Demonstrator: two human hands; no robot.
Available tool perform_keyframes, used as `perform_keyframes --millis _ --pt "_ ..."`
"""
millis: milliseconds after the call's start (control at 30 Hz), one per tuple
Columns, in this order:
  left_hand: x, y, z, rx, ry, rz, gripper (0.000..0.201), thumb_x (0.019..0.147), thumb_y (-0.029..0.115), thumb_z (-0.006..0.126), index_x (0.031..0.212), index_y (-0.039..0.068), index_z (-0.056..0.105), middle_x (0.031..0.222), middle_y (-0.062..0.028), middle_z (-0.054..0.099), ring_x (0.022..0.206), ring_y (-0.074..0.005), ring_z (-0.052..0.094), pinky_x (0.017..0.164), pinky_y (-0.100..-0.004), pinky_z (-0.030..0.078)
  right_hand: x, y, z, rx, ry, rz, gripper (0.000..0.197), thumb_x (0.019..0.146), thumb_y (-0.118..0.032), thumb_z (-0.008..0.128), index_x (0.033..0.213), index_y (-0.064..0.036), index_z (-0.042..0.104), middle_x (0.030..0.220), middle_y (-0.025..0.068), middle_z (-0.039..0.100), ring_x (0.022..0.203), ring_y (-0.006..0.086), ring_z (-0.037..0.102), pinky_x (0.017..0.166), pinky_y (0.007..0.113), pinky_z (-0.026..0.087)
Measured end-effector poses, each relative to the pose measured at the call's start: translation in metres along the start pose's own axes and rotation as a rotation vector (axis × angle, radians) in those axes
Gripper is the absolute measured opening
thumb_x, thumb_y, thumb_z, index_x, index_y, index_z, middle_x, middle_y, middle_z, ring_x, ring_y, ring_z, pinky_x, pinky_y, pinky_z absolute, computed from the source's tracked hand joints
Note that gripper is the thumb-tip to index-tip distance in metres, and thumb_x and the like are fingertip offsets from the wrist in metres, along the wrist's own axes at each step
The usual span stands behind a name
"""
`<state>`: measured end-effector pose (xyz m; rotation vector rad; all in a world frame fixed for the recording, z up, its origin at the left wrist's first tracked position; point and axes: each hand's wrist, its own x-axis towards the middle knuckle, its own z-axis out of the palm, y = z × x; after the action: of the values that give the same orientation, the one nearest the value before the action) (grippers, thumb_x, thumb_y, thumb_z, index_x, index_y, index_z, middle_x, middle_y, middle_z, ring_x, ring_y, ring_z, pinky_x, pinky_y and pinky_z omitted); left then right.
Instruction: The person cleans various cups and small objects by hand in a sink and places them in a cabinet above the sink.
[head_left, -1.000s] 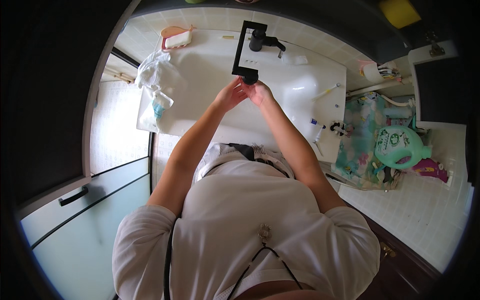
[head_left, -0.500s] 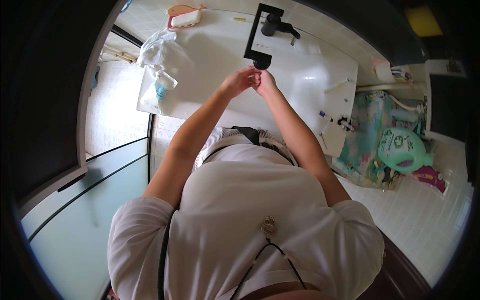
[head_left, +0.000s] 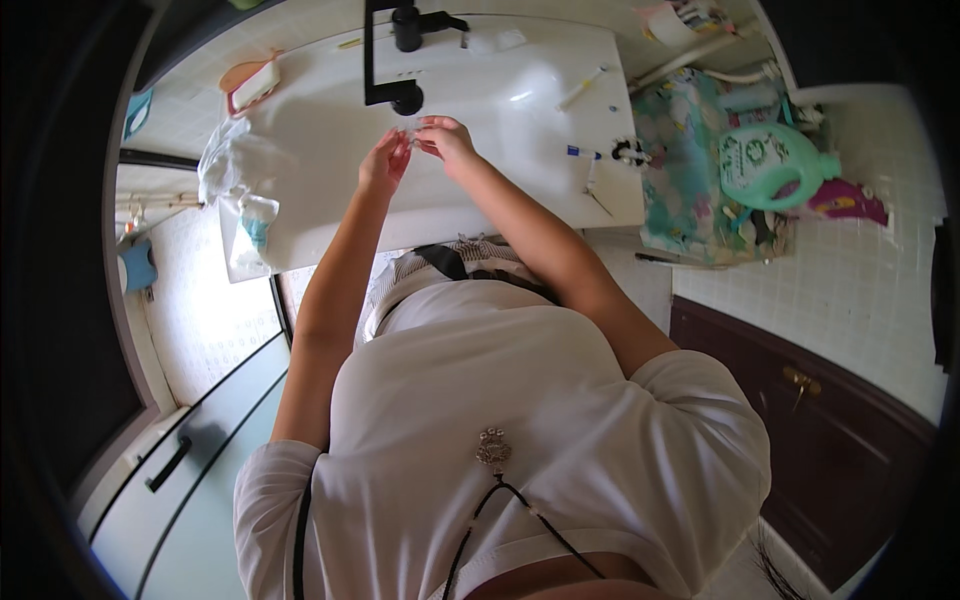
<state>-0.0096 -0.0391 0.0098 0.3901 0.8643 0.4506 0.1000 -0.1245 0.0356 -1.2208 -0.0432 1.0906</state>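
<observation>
Below the spout of the black faucet, both my hands meet over the white sink. My left hand is closed, its fingertips pointing up and turned toward the other hand. My right hand reaches in from the right with bent fingers pinched together. A small pale, see-through patch shows between the fingertips; whether it is water or a thing is too small to tell.
A white cloth hangs over the sink's left end, beside a white and blue packet. A bar of soap sits at the back left. On the right lie a toothbrush, a blue-capped tube and a green detergent jug.
The view has swung to the right, so the sink and faucet sit further left. My hands have drawn slightly apart, and pale fingertips now meet where the hands were clasped.
</observation>
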Motion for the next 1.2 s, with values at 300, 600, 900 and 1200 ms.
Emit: perform_keyframes --millis 300,600,900,1200 --pt "-0.005 -0.049 0.062 0.248 -0.151 -0.229 0.023 0.080 0.008 0.061 0.102 0.015 0.059 0.084 0.0058 0.060 0.074 -0.0055 0.055 0.069 -0.0227 0.047 -0.032 -0.015 -0.070 -0.107 0.220 -0.180 0.022 0.071 0.006 0.054 0.092 -0.0010 0.056 0.081 0.0073 0.059 0.073 0.0141 0.058 0.061 0.025 0.049" --pt "-0.007 -0.112 0.134 0.585 -0.398 -0.314 0.023 0.084 0.012 0.056 0.106 0.008 0.057 0.090 -0.0007 0.060 0.081 -0.0111 0.056 0.074 -0.0234 0.047 -0.066 -0.027 -0.141 -0.434 0.668 -0.565 0.008 0.074 -0.006 0.059 0.081 -0.0031 0.059 0.072 0.0067 0.061 0.064 0.0163 0.058 0.059 0.028 0.047" --pt "-0.013 -0.174 0.186 0.844 -0.548 -0.535 0.024 0.086 0.017 0.052 0.108 0.007 0.056 0.096 -0.0054 0.061 0.086 -0.0183 0.060 0.075 -0.0295 0.049 -0.122 -0.059 -0.200 -1.044 1.205 -0.434 0.028 0.070 -0.026 0.069 0.088 -0.0073 0.058 0.093 0.0083 0.057 0.092 0.0276 0.050 0.077 0.038 0.041" --pt "-0.010 -0.187 0.205 0.832 -0.512 -0.580 0.023 0.089 0.019 0.046 0.108 0.007 0.052 0.107 -0.0079 0.057 0.097 -0.0215 0.055 0.083 -0.0334 0.045 -0.122 -0.073 -0.219 -1.215 0.937 -0.087 0.028 0.073 -0.031 0.065 0.087 -0.0076 0.061 0.083 0.0099 0.061 0.086 0.0257 0.055 0.071 0.037 0.046"
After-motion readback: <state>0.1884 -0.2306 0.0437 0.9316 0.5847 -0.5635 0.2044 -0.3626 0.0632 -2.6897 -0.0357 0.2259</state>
